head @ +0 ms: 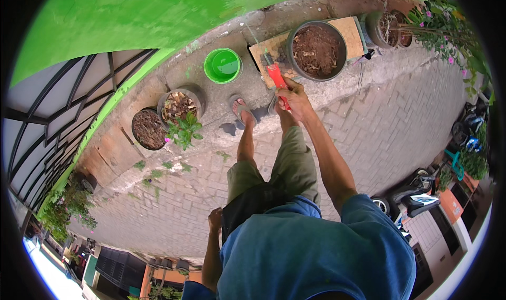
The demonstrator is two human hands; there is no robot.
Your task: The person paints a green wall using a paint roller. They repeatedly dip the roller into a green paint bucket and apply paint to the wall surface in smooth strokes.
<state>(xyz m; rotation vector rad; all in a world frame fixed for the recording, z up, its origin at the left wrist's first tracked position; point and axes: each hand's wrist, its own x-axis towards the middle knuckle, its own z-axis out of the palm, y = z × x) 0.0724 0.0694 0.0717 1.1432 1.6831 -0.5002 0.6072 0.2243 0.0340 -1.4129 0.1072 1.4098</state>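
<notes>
My right hand is closed around the red handle of a painting tool, probably a roller. A thin rod runs from the handle toward the green wall; the tool's head is hard to make out against the paint. Darker, wet-looking green covers part of that wall. Left of the tool, a green-coated bucket with green paint in it stands on the concrete ledge. My left hand hangs low beside my hip, near the black cloth at my waist. Its fingers look curled, but the inside of the hand is hidden.
A large soil-filled pot sits on a patterned board at right. Two more pots stand left of my feet. Flowering plants overhang at far right. Parked motorcycles line the paved lane.
</notes>
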